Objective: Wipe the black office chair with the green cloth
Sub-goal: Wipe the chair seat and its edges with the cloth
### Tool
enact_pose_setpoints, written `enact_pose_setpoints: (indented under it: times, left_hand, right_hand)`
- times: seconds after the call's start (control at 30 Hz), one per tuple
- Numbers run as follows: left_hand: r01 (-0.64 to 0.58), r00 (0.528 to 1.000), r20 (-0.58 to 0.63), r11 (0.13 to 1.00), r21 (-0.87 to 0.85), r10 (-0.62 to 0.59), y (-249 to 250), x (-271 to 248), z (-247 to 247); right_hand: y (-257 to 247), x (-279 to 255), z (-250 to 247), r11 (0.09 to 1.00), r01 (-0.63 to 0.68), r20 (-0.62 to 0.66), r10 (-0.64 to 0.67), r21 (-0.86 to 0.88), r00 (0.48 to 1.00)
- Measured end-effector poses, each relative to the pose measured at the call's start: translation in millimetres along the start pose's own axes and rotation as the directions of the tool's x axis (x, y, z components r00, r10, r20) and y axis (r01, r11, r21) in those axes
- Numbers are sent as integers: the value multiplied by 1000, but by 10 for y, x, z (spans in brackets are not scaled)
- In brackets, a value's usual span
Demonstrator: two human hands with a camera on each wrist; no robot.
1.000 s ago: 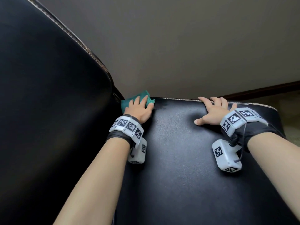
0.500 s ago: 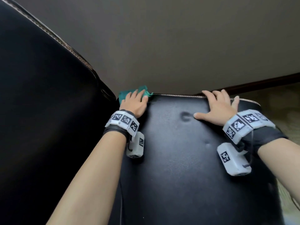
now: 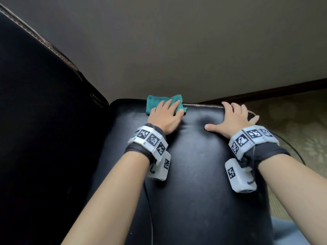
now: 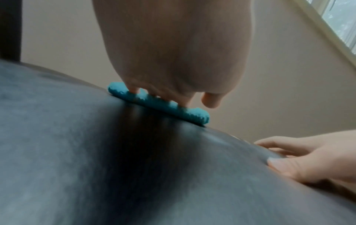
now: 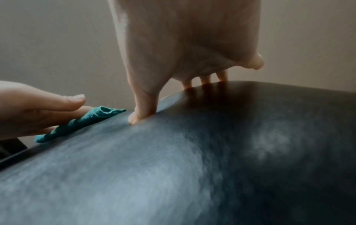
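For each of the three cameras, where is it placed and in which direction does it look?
Head: above, looking forward and down at the black leather chair seat; shows both forearms, left hand, right hand.
Left wrist: low along the left hand toward the folded green cloth and the beige wall.
Right wrist: low along the right hand on the seat's far edge.
Shared: both wrist views show the cloth and the other hand.
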State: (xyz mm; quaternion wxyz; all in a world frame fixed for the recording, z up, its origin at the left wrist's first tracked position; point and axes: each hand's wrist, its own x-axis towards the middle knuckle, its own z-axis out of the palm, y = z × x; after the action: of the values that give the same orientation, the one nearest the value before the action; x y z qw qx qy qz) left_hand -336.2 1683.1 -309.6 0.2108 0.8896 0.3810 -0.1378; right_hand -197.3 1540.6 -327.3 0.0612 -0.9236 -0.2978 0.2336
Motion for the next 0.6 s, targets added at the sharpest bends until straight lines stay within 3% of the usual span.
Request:
enact_pose_setpoints:
  times: [0.33, 0.6]
  left_hand:
    - [38, 997, 73, 999, -16, -37, 55, 42, -10]
    - [53, 998, 26, 999, 4, -53, -87, 54, -37]
  right_hand:
    - [-66, -18, 22, 998, -56, -7, 56, 13, 998]
    - [-28, 96, 32, 999, -26, 32, 25, 32, 999]
